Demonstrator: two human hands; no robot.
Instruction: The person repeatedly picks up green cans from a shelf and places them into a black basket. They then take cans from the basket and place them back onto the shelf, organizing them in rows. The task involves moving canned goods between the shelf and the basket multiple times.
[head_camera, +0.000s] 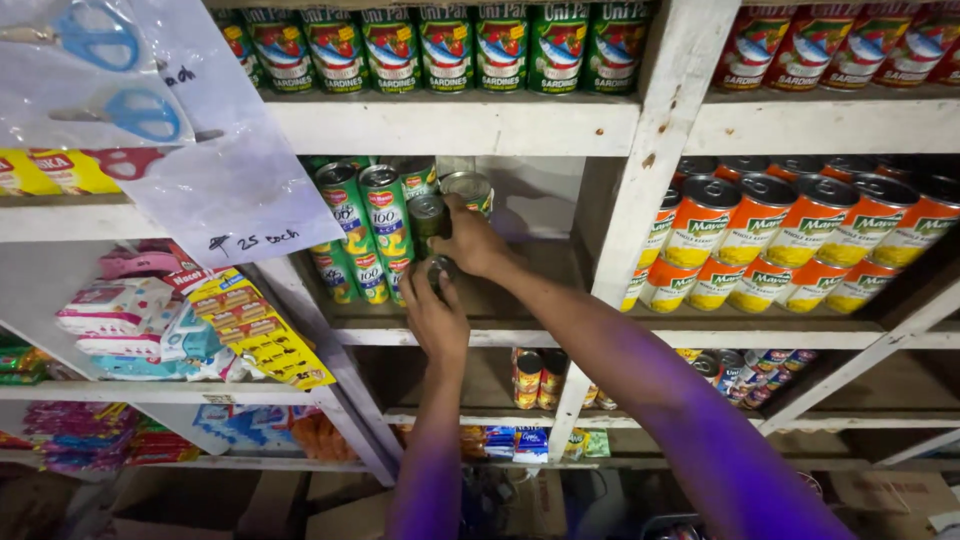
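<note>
My right hand (470, 240) reaches into the middle shelf bay and grips a green can (428, 217) near its top. Just below it my left hand (433, 315) closes on a second can (437, 268), mostly hidden by my fingers. Both hands sit right beside a stack of green cans (365, 230) at the left of that bay. A silver-topped can (468, 186) stands just behind my right hand.
The white wooden shelf (450, 125) carries a row of green cans (440, 45) above and orange and yellow cans (780, 240) to the right. Hanging plastic sheets with scissors (100, 40) and packets (255, 330) are at left. Small cans (540, 375) sit on the lower shelf.
</note>
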